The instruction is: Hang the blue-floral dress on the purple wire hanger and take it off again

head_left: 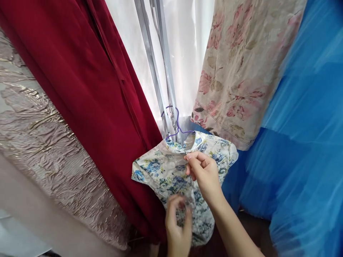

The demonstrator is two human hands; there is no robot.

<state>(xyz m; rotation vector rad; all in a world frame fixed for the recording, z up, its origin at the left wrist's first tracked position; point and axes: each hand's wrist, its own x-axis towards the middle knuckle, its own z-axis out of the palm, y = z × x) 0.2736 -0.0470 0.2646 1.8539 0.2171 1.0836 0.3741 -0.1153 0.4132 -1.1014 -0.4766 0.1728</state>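
Observation:
A short-sleeved blouse (160,171), white with blue and green flowers, hangs from a purple hanger (179,131). My right hand (205,173) is closed in a pinch at the front of its neckline, where a small metallic bit shows at the fingertips; I cannot make out exactly what it is. Lower down, in front of the blouse, my left hand (178,225) is blurred by motion. Its thumb and forefinger are curved with a small gap between them, and nothing shows in them.
Long dark red cloth (88,100) hangs on the left, beside a textured pinkish-gold fabric (40,135). Behind the hanger are metal poles (152,53) and a white curtain (184,57). To the right hang a beige garment with pink flowers (238,71) and blue tulle (300,117).

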